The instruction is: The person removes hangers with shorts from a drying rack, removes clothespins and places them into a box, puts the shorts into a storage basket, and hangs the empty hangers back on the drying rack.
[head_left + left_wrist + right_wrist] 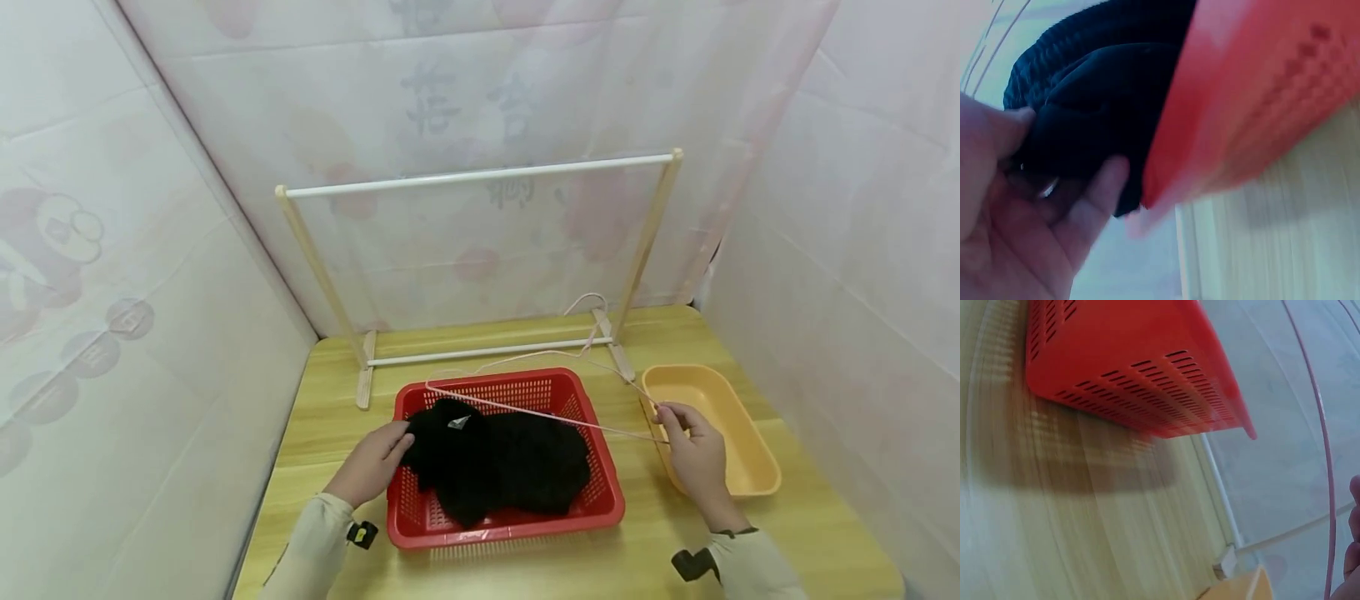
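Observation:
A black garment (525, 467) with a small pale label lies bunched in a red basket (397, 525). My left hand (367, 467) grips its left end near the basket's left rim. In the left wrist view, the thumb and fingers hold the dark cloth (1104, 87), which has a gathered, elastic-looking edge. My right hand (699, 450) pinches one end of a thin pink clothes hanger (510, 406), held above the basket with its hook toward the back. In the right wrist view, only part of the right hand (1352, 544) shows beside the hanger (1324, 437).
Behind the basket stands a rack with a white top rail (480, 177) and wooden legs. A yellow tray (753, 437) sits at the right, beneath and beside my right hand. Printed sheets (480, 92) enclose the wooden table (337, 433) at the back and sides.

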`<state>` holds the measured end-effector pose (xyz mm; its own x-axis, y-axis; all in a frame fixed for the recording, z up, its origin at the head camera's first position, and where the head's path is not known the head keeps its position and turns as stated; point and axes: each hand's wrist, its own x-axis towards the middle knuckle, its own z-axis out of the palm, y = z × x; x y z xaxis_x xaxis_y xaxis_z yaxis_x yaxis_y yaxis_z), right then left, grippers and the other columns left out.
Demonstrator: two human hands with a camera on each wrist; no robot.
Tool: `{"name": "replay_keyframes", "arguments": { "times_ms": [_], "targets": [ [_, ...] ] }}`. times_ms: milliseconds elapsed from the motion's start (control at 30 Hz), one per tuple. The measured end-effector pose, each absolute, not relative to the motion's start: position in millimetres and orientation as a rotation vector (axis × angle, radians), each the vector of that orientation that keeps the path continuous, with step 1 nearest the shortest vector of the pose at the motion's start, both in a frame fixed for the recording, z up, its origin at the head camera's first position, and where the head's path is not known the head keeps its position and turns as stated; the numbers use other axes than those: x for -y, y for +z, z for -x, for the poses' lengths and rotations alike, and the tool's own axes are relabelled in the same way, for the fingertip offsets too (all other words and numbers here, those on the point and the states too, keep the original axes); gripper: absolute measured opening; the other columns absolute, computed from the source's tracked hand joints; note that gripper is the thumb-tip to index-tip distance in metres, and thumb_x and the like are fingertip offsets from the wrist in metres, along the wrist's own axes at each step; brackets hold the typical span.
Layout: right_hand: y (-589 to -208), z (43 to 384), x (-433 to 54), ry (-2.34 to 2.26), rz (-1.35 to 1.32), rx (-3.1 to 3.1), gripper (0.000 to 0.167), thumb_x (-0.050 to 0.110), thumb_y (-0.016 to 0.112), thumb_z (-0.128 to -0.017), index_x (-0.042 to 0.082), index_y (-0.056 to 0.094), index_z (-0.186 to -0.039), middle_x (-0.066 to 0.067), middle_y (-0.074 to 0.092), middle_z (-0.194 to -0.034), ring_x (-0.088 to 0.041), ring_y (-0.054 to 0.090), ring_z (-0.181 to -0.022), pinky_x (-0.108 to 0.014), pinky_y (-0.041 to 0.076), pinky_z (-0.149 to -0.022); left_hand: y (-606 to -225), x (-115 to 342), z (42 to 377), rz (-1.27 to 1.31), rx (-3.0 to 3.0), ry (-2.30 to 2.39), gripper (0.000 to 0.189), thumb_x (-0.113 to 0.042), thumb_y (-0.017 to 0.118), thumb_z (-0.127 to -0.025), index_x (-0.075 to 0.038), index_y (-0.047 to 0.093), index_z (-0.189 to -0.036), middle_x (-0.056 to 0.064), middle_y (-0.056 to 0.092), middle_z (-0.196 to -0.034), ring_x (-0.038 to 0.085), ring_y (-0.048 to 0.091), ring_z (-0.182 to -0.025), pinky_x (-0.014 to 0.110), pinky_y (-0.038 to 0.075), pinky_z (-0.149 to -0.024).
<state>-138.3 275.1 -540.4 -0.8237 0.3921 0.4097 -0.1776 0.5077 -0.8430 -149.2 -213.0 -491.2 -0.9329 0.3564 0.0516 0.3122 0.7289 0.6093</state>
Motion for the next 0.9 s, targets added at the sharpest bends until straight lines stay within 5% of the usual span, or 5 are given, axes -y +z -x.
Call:
{"name": "replay_keyframes", "arguments": {
  "times_ms": [67,200,467,667,900],
  "targets": [
    [-541.6,139.3,-274.2,1.360,0.210,2.168,0.013,0.012,0.068,-0.102,0.001,0.075,-0.103,0.006,0.072,-0.082,-0.001,0.054,-0.068,-0.018,0.034,-0.050,-490.8,203.9,148.3,-0.630,-2.729,0.991,0.035,-0.025,0.052,-0.110,-0.009,0.060,-0.140,0.010,0.062,-0.140,0.033,0.057,-0.132,0.056,0.043,-0.110],
    [-540.3,136.6,-266.0,1.413,0.226,2.172,0.014,0.009,0.067,-0.102,-0.002,0.075,-0.105,-0.006,0.074,-0.086,-0.002,0.060,-0.075,-0.016,0.039,-0.057,-491.6,194.8,144.6,-0.710,-2.510,0.901,0.058,-0.036,0.057,-0.107,-0.002,0.047,-0.152,0.017,0.050,-0.154,0.034,0.058,-0.131,0.054,0.043,-0.110],
    [-527.4,123.6,-246.3,1.436,0.168,2.194,0.012,0.003,0.065,-0.101,-0.005,0.073,-0.103,-0.009,0.073,-0.086,-0.006,0.060,-0.074,-0.014,0.043,-0.062,-492.2,207.2,148.8,-0.563,-2.852,1.093,0.019,-0.015,0.067,-0.102,-0.013,0.070,-0.120,-0.003,0.067,-0.111,0.014,0.062,-0.096,0.039,0.054,-0.085],
    [-553.5,140.9,-238.4,1.482,0.131,2.200,0.014,0.009,0.065,-0.103,-0.002,0.073,-0.105,-0.009,0.073,-0.089,-0.006,0.056,-0.072,-0.018,0.040,-0.056,-502.9,220.9,151.2,-0.149,-2.951,1.123,0.042,-0.012,0.069,-0.099,-0.004,0.056,-0.138,0.003,0.056,-0.101,0.015,0.055,-0.084,0.032,0.049,-0.070],
    [-545.1,171.7,-211.6,1.460,-0.029,2.200,0.015,0.014,0.066,-0.103,0.002,0.074,-0.104,-0.015,0.073,-0.091,-0.008,0.057,-0.076,-0.018,0.042,-0.062,-513.8,226.9,148.7,-0.061,-2.947,1.089,0.052,-0.020,0.071,-0.099,-0.004,0.053,-0.146,0.003,0.053,-0.089,0.014,0.051,-0.070,0.030,0.043,-0.056]
  ]
}}
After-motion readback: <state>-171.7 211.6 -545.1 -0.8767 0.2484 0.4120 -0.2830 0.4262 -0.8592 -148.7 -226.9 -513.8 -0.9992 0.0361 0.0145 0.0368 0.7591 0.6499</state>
